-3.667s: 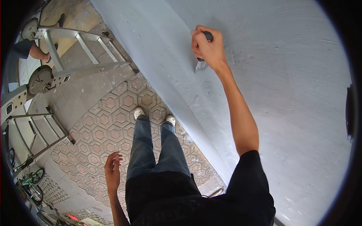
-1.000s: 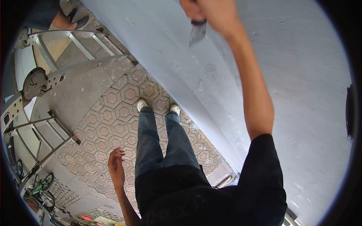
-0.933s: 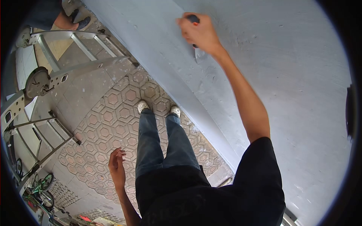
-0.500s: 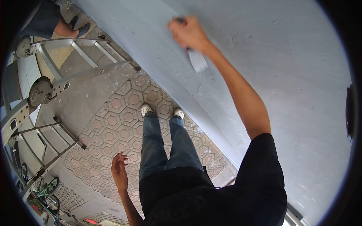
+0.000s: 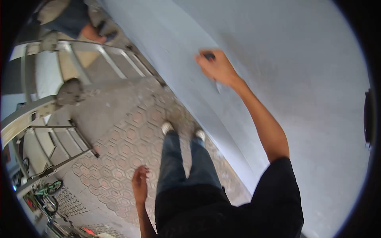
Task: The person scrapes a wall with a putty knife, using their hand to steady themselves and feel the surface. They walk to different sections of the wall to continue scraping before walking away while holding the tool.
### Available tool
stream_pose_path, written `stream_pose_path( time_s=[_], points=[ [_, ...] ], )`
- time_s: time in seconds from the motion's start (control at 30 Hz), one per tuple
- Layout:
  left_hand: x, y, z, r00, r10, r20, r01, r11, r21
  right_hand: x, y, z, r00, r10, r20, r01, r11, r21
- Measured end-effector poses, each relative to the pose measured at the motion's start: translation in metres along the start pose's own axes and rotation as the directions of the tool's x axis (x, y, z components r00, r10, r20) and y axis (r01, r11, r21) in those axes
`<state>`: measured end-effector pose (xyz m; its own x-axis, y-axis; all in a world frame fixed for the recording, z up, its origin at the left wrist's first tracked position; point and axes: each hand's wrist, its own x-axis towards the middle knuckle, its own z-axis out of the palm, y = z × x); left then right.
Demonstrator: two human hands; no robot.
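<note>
My right hand (image 5: 219, 68) is closed around the handle of a putty knife (image 5: 210, 56), whose black and red end sticks out above my fingers. Its pale blade is mostly hidden behind the hand and blurred, close against the grey wall (image 5: 285, 103). My right arm stretches forward across that wall. Low at my other side, over the paving, my left hand (image 5: 140, 183) hangs with loosely bent fingers and holds nothing.
An aluminium folding ladder (image 5: 59, 101) takes up the left side. Beyond it, at upper left, is another person (image 5: 71, 22). Hexagon-patterned paving (image 5: 123, 142) lies under my feet. A green bicycle (image 5: 51, 188) stands at lower left, and a dark object (image 5: 368, 119) is at the far right.
My right hand has moved along the wall toward me with the putty knife, and the blade shows less now. The whole view has shifted slightly. My left hand still hangs at my side.
</note>
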<state>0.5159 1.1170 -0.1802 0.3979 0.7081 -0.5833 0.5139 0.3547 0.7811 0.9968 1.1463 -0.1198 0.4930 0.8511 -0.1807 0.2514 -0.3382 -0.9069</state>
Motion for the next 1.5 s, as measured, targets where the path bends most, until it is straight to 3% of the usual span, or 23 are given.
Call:
stream_pose_path(
  time_s=[0.07, 0.17, 0.23, 0.27, 0.33, 0.4, 0.57, 0.63, 0.7, 0.8, 0.87, 0.9, 0.97, 1.0, 1.07, 1.1, 1.17, 1.2, 1.23, 1.3, 1.37, 1.43, 1.5],
  points=[
    [0.005, -0.003, -0.004, 0.995, 0.066, -0.071, -0.068, 0.997, -0.032, -0.001, -0.025, -0.004, 0.991, 0.121, 0.058, -0.125, 0.989, 0.073],
    [0.007, 0.001, -0.001, 0.999, 0.011, -0.043, -0.011, 1.0, 0.008, -0.006, -0.077, -0.017, 0.999, 0.022, 0.03, -0.025, 0.993, 0.119],
    [0.009, 0.01, -0.002, 0.999, 0.015, -0.04, -0.014, 1.0, 0.028, -0.015, -0.091, -0.02, 0.973, -0.186, -0.134, 0.194, 0.98, 0.048],
    [0.01, 0.018, -0.001, 0.999, 0.031, -0.04, -0.029, 0.999, 0.039, -0.016, -0.062, -0.018, 0.971, -0.2, -0.131, 0.207, 0.977, 0.044],
    [0.011, 0.024, 0.004, 0.999, 0.041, -0.031, -0.04, 0.999, 0.033, -0.015, 0.023, -0.008, 0.933, -0.252, -0.256, 0.188, 0.95, -0.251],
    [0.013, 0.026, 0.008, 0.998, 0.053, -0.029, -0.052, 0.998, 0.026, -0.038, 0.013, -0.007, 0.924, 0.211, -0.318, -0.181, 0.976, 0.122],
    [0.012, 0.026, 0.017, 0.992, 0.069, 0.11, -0.079, 0.993, 0.084, -0.106, 0.021, -0.025, 0.919, 0.048, -0.391, -0.048, 0.999, 0.01],
    [0.018, 0.021, 0.024, 0.983, 0.127, 0.129, -0.134, 0.99, 0.053, -0.139, 0.024, -0.025, 0.923, -0.146, -0.355, 0.042, 0.958, -0.285],
    [0.031, 0.021, 0.037, 0.961, 0.227, 0.158, -0.235, 0.972, 0.031, -0.174, 0.05, -0.021, 0.921, -0.035, -0.387, -0.083, 0.955, -0.284],
    [0.048, 0.048, 0.07, 0.927, 0.344, 0.148, -0.352, 0.935, 0.032, -0.228, 0.069, -0.018, 0.854, 0.02, -0.519, -0.169, 0.955, -0.242],
    [0.06, 0.072, 0.102, 0.881, 0.414, 0.229, -0.444, 0.891, 0.094, -0.261, 0.057, -0.026, 0.771, 0.042, -0.635, -0.223, 0.952, -0.209],
    [0.061, 0.085, 0.135, 0.87, 0.444, 0.215, -0.472, 0.877, 0.095, -0.281, 0.058, -0.039, 0.767, 0.013, -0.641, -0.192, 0.959, -0.21],
    [0.068, 0.107, 0.182, 0.803, 0.505, 0.317, -0.547, 0.835, 0.056, -0.319, 0.059, -0.043, 0.624, -0.009, -0.782, -0.038, 0.998, -0.042],
    [0.064, 0.118, 0.203, 0.791, 0.505, 0.346, -0.557, 0.828, 0.065, -0.335, 0.062, -0.05, 0.6, 0.006, -0.8, -0.047, 0.998, -0.029],
    [0.052, 0.13, 0.244, 0.792, 0.448, 0.414, -0.526, 0.846, 0.09, -0.378, 0.069, -0.065, 0.589, -0.199, -0.783, -0.094, 0.946, -0.311],
    [0.044, 0.128, 0.263, 0.776, 0.43, 0.461, -0.522, 0.848, 0.087, -0.404, 0.068, -0.071, 0.567, -0.173, -0.805, -0.141, 0.942, -0.303],
    [0.038, 0.127, 0.282, 0.756, 0.531, 0.382, -0.588, 0.808, 0.04, -0.425, 0.056, -0.077, 0.602, -0.026, -0.798, -0.308, 0.914, -0.262],
    [0.039, 0.115, 0.297, 0.689, 0.625, 0.367, -0.678, 0.735, 0.021, -0.446, 0.056, -0.083, 0.607, 0.111, -0.787, -0.395, 0.901, -0.178],
    [0.033, 0.104, 0.311, 0.724, 0.577, 0.378, -0.621, 0.784, -0.009, -0.471, 0.06, -0.086, 0.599, 0.26, -0.758, -0.487, 0.869, -0.087],
    [0.022, 0.091, 0.333, 0.767, 0.488, 0.417, -0.531, 0.847, -0.014, -0.507, 0.084, -0.078, 0.6, 0.332, -0.728, -0.541, 0.839, -0.063],
    [0.003, 0.081, 0.344, 0.703, 0.604, 0.375, -0.67, 0.739, 0.066, -0.528, 0.099, -0.069, 0.576, 0.636, -0.514, -0.594, 0.757, 0.271],
    [-0.015, 0.068, 0.349, 0.742, 0.544, 0.392, -0.614, 0.786, 0.07, -0.537, 0.122, -0.046, 0.674, 0.561, -0.48, -0.581, 0.804, 0.124],
    [-0.02, 0.053, 0.347, 0.65, 0.625, 0.433, -0.733, 0.666, 0.138, -0.528, 0.13, -0.031, 0.69, 0.595, -0.411, -0.614, 0.783, 0.103]
  ],
)
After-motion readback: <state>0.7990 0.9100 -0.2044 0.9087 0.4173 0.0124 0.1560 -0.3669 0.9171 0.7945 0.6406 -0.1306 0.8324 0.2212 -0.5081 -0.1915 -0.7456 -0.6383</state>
